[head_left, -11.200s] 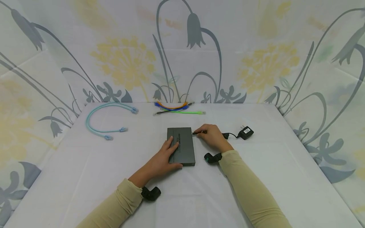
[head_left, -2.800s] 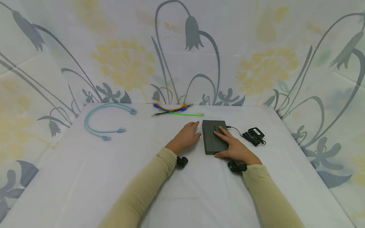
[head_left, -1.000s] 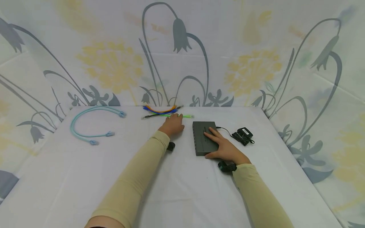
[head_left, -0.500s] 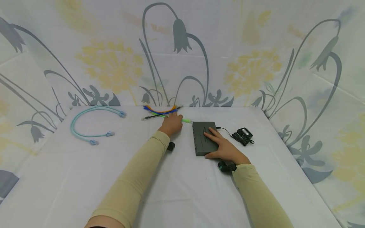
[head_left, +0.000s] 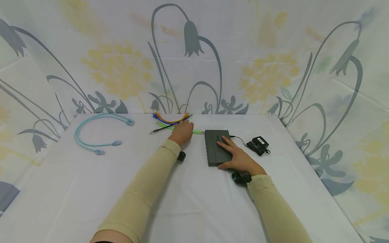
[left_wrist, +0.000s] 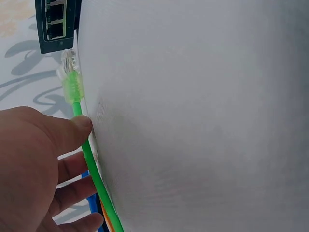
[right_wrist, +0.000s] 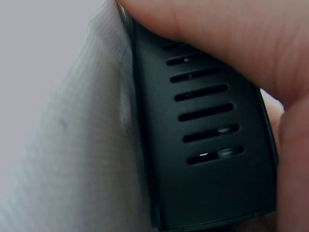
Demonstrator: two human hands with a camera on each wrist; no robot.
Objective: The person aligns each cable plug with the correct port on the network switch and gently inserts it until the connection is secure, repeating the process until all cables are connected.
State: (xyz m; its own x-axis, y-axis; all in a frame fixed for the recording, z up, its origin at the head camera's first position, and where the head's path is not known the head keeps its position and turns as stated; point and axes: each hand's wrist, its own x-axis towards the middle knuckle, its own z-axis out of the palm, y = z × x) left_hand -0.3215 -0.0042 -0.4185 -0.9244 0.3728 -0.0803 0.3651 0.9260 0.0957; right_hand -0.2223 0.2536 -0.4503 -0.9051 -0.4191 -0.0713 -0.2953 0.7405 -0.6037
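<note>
My left hand (head_left: 181, 132) pinches a green Ethernet cable (left_wrist: 98, 179) between thumb and fingers. Its clear plug (left_wrist: 70, 65) points at the port side of a dark grey network switch (head_left: 214, 152), just short of the housing in the left wrist view. Two square ports show there. On top of the switch, my right hand (head_left: 241, 158) spreads its fingers, while its thumb (right_wrist: 207, 29) lies against the slotted end wall, holding the box on the table. A thin power lead (head_left: 233, 136) enters the far right of the switch.
Behind the left hand lie short orange (head_left: 170, 120), blue (head_left: 161, 118) and black (head_left: 159, 129) cables. Farther left, light-blue cables (head_left: 79, 130) curve on the white cloth. A black power adapter (head_left: 259, 141) with bundled cord sits right of the switch. Patterned fabric (head_left: 212, 67) hangs behind.
Earlier the switch shifted right and the power lead went in. Lately the left hand reached the cables and took the green one; its plug came to the switch. The black cable shifted slightly.
</note>
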